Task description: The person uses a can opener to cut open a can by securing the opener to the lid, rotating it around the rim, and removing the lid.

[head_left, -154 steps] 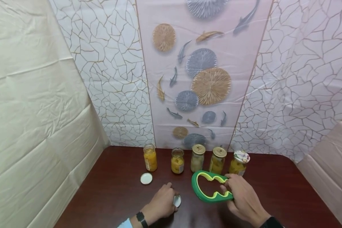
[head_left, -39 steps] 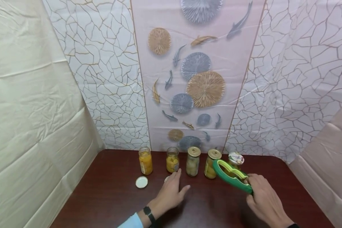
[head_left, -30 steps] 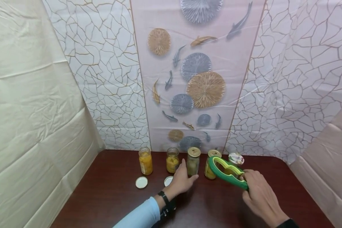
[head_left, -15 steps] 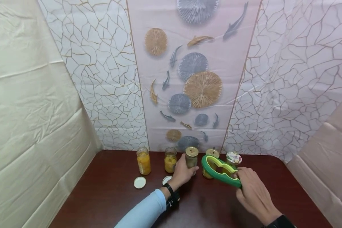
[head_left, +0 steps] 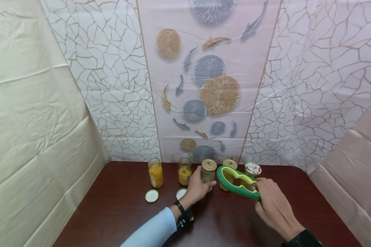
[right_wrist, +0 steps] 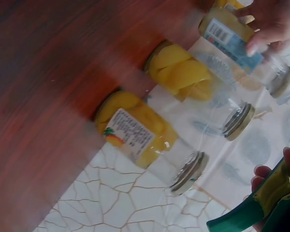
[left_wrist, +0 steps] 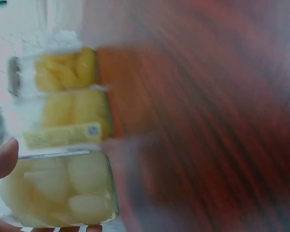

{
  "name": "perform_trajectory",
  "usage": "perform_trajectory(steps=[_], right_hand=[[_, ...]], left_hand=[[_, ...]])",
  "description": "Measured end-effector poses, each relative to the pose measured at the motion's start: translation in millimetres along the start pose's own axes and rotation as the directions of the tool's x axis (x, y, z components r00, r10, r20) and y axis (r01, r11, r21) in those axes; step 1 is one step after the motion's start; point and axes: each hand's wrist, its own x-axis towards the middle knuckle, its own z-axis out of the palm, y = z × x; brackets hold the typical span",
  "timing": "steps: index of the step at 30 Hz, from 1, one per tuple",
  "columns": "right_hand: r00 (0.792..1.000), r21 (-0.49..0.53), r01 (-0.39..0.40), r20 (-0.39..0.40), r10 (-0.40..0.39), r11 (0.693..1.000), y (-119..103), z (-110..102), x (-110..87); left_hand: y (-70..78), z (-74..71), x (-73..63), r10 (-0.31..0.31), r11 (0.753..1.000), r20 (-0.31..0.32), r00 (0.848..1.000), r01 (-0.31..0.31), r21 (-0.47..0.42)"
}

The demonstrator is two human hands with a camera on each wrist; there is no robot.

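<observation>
My left hand (head_left: 198, 188) grips a glass jar (head_left: 208, 175) of pale fruit with a gold lid, upright at the back of the table. In the left wrist view, thumb and fingertips wrap round this jar (left_wrist: 63, 188); its label shows in the right wrist view. My right hand (head_left: 274, 207) holds a green and yellow jar opener (head_left: 239, 190) by its handle end. The opener's looped end is in the air, overlapping a gold-lidded jar of yellow fruit (head_left: 230, 164) in the head view. Its green handle (right_wrist: 239, 216) shows in the right wrist view.
Two lidless jars of yellow fruit, one at far left (head_left: 156, 175) and one beside the held jar (head_left: 184, 175), stand in the row. Two white-faced lids, left (head_left: 152, 196) and right (head_left: 181, 193), lie before them. A jar with a printed white lid (head_left: 253, 168) stands at the right.
My left hand has left a lid, which now lies nearer the lidless jars, and has moved right onto the gold-lidded jar. The right hand swung the opener right, then slightly back left.
</observation>
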Motion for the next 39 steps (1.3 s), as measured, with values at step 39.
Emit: perform_trajectory(steps=[39], right_hand=[[0.989,-0.093,0.139,0.064,-0.133,0.986,-42.2,14.9,39.2]], left_hand=[[36.0,-4.5,-72.4,0.066,0.978,0.209,0.976,-0.022,-0.210]])
